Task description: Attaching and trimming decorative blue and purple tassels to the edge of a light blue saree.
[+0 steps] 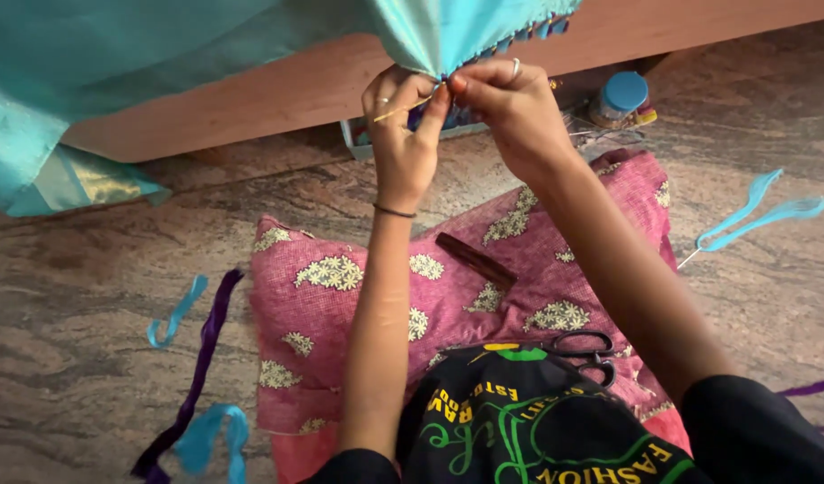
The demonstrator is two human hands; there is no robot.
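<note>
While the left hand [403, 134] holds a thin hook needle [401, 110], the right hand [510, 108] pinches the turquoise cloth [439, 31] edge. Both grips clenched, fabric hem directly between the fingertips, above the pink cushion [340, 305].

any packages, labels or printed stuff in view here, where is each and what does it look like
jar: on the floor at upper right by the wooden edge, small and round, blue lid, coloured label band too blurred to tell.
tray: behind the hands, shallow, pale grey-blue, holding small coloured items.
black garment: bottom centre on the lap, printed with yellow and green lettering.
</note>
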